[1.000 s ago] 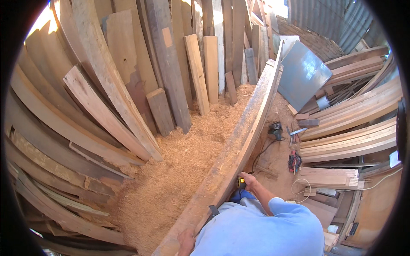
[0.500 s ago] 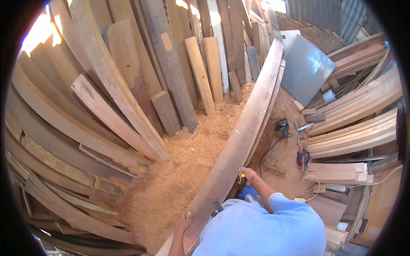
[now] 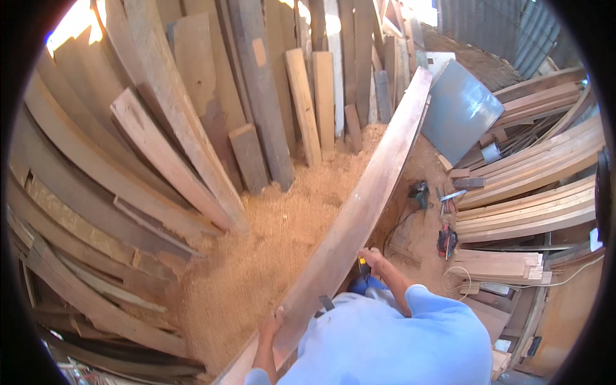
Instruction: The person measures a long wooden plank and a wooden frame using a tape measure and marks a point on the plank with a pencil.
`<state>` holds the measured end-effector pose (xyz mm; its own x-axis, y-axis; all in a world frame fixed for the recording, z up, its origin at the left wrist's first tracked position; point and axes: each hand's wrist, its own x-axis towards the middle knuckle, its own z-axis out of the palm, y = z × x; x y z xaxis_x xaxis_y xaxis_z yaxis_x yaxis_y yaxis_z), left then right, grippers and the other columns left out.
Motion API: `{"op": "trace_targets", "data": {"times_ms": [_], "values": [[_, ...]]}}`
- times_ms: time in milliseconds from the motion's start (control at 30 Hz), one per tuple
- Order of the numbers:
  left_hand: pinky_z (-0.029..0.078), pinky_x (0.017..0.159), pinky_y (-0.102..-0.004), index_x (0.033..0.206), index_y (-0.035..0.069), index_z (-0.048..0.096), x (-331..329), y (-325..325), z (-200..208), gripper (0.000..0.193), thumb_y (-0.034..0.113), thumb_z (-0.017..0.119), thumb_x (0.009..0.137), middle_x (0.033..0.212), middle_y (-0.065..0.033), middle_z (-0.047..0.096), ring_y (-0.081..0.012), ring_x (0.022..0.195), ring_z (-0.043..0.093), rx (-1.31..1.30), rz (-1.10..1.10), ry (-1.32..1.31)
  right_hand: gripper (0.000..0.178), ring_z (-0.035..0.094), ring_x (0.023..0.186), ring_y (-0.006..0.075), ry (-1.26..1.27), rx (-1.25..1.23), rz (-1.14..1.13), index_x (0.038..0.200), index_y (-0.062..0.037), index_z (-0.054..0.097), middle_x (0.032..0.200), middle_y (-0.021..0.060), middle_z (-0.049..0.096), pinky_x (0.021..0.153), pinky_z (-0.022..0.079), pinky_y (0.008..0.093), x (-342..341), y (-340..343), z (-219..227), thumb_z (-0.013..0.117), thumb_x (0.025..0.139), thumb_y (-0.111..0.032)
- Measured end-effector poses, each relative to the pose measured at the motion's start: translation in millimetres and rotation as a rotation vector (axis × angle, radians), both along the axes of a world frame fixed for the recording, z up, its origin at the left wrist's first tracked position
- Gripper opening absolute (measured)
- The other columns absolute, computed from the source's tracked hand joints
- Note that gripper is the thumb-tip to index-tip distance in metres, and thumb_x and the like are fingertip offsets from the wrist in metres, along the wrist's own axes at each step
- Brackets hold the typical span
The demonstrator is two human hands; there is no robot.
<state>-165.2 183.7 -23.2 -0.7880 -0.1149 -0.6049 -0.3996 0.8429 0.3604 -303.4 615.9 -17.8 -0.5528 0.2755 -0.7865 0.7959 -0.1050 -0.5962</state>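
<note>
The long plank slanted across the middle, right of the sawdust. It looked stiff and probably heavy, perhaps dusty-slick, best taken by both edges. The left hand curled over its left edge; the right hand, near the other, was closed around a tape measure. Beyond lay a pale can, contents hidden.

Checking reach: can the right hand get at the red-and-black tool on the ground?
Probably not without moving: the right hand holds a yellow-and-black object, and the red-and-black tool lies to its right. The long brown wooden plank lies left of the hand, so the way looks free.
</note>
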Motion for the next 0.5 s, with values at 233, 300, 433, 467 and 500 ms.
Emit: {"op": "trace_targets", "data": {"times_ms": [233, 300, 433, 467, 500], "values": [[0.049, 0.096, -0.0489, 0.118, -0.004, 0.062, -26.4, 41.8, 21.8, 0.052, 0.035, 0.072, 0.086, 0.116, -0.0281, 0.066, -0.0446, 0.109, 0.062, -0.108, 0.097, 0.447, 0.021, 0.059, 0.067, 0.015, 0.035, -0.263, 0.221, 0.095, -0.0076, 0.066, 0.078, 0.0019, 0.06, 0.051, 0.051, 0.0388, 18.1, 9.8, 22.5, 0.071, 0.088, -0.026], [0.053, 0.088, -0.0444, 0.11, -0.003, 0.067, -50.7, 70.5, 39.2, 0.041, 0.031, 0.071, 0.088, 0.104, -0.0222, 0.071, -0.0355, 0.099, 0.068, 0.312, 0.204, 0.297, 0.03, 0.062, 0.073, 0.0179, 0.045, -0.259, 0.357, 0.106, -0.0048, 0.065, 0.086, 0.0049, 0.062, 0.056, 0.054, 0.0411, 25.8, -15.7, 60.3, 0.072, 0.088, -0.028], [0.054, 0.078, -0.0321, 0.109, -0.001, 0.069, -76.7, 130.1, 31.7, 0.03, 0.024, 0.069, 0.094, 0.091, -0.0076, 0.072, -0.0148, 0.087, 0.067, 0.899, 0.218, -0.087, 0.048, 0.065, 0.097, 0.0295, 0.38, -0.004, 0.9, 0.122, 0.0013, 0.061, 0.107, 0.0165, 0.066, 0.081, 0.056, 0.0435, 38.6, -54.3, 53.8, 0.072, 0.087, -0.03], [0.054, 0.076, -0.0313, 0.11, -0.001, 0.069, -80.2, 138.0, 22.7, 0.029, 0.023, 0.069, 0.094, 0.09, -0.007, 0.071, -0.0142, 0.085, 0.066, 0.999, 0.257, -0.183, 0.053, 0.065, 0.104, 0.0327, 0.534, 0.135, 1.078, 0.126, 0.0029, 0.059, 0.112, 0.0198, 0.066, 0.088, 0.055, 0.0434, 40.3, -64.2, 47.0, 0.072, 0.087, -0.031], [0.054, 0.075, -0.0304, 0.111, 0.0, 0.069, -81.6, 141.3, 13.2, 0.028, 0.022, 0.069, 0.094, 0.09, -0.0064, 0.071, -0.0136, 0.084, 0.066, 1.095, 0.303, -0.277, 0.056, 0.063, 0.109, 0.0344, 0.488, 0.132, 1.123, 0.127, 0.0038, 0.058, 0.116, 0.0218, 0.064, 0.092, 0.052, 0.0428, 39.6, -77.4, 52.5, 0.073, 0.086, -0.031]]}}
